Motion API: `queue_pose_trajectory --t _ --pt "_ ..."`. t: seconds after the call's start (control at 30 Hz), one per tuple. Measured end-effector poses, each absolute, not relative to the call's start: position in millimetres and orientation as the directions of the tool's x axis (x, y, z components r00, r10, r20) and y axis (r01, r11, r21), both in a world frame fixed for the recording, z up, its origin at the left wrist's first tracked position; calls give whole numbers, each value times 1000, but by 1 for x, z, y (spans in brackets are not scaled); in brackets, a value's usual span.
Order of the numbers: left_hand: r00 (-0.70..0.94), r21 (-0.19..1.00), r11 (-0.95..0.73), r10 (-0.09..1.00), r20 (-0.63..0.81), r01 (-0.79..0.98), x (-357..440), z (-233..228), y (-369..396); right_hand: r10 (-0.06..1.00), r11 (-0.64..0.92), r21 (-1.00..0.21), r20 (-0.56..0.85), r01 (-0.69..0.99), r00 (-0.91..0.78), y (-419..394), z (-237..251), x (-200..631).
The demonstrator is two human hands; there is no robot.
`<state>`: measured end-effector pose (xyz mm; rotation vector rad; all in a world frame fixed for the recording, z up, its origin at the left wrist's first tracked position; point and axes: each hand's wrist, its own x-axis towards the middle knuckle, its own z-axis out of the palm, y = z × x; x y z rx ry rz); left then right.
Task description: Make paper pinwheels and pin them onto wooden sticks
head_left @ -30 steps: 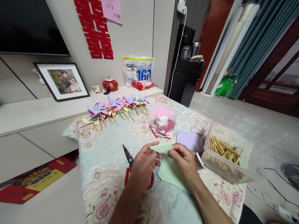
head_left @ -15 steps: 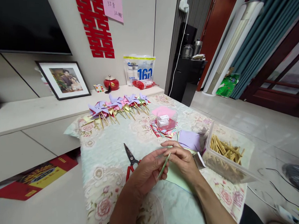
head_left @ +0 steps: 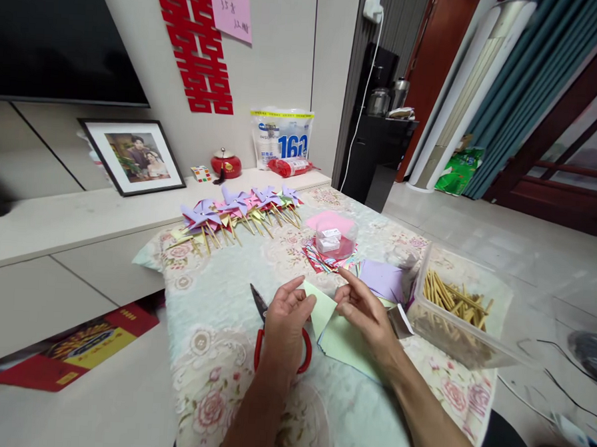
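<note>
On the far left a framed photo [head_left: 132,156] leans on a low cabinet [head_left: 53,227] under a dark screen, and a row of paper pinwheels [head_left: 239,207] lies along the far edge of the flowered tablecloth [head_left: 206,352]. Red-handled scissors [head_left: 258,335] lie just under the left hand [head_left: 283,329], blades pointing away from the person. That hand pinches the near left edge of a folded pale green sheet [head_left: 320,306], held just above the cloth between both hands, its long fold running from near left up to far right. The right hand [head_left: 368,317] grips the other side, forefinger stretched along the top edge; both hands sit equally close to it. More green sheets [head_left: 345,346] lie flat beneath. Further right stand a lilac sheet [head_left: 383,279] and a clear tub of sticks [head_left: 454,312], then tiled floor and teal curtains.
</note>
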<state>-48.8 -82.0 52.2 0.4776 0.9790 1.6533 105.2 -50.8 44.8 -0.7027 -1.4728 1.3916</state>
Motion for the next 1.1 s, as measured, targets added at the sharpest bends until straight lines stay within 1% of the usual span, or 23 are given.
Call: queue_pose_trajectory --t 0.1,0.17,0.27,0.4,0.53,0.6,0.63,0.7,0.77,0.83,0.9,0.97,1.03,1.1 --pt "-332 810 -74 931 -153 -582 -47 49 -81 897 131 -982 175 -134 -406 -56 50 99" --pt "-321 824 -60 935 -152 -564 -45 47 -81 908 125 -988 153 -95 -390 -58 50 97" --pt "-293 862 -35 947 -133 -506 -44 44 -80 921 164 -983 182 -80 -345 -57 48 97" --pt "-228 895 -41 971 -69 -444 -44 40 -79 925 190 -978 206 -80 -319 -54 46 98" --pt "-202 875 -33 977 -75 -482 -49 46 -81 938 196 -970 228 -143 -262 -53 45 97" --pt "-229 820 -58 969 -91 -570 -55 51 -82 950 194 -974 217 -118 -224 -54 44 96" --pt "-244 772 -80 965 -99 -630 -58 53 -83 954 191 -979 202 -70 -222 -55 43 95" --pt "-265 648 -133 958 -111 -750 -66 56 -82 946 209 -974 179 86 -272 -60 43 91" --pt "-280 527 -182 953 -112 -830 -73 56 -81 903 312 -915 200 257 -381 -68 46 84" --pt "-300 449 -222 948 -110 -865 -79 55 -80 825 461 -806 235 371 -514 -79 49 74" --pt "-305 412 -238 946 -106 -880 -83 54 -80 754 552 -718 211 425 -622 -90 50 63" --pt "-299 401 -236 949 -100 -885 -85 53 -80 708 603 -650 170 463 -685 -99 49 51" --pt "-293 395 -235 951 -94 -888 -86 52 -79 709 609 -607 130 510 -693 -106 46 39" --pt "-296 387 -238 950 -96 -891 -87 50 -79 738 592 -573 105 566 -666 -111 44 30"
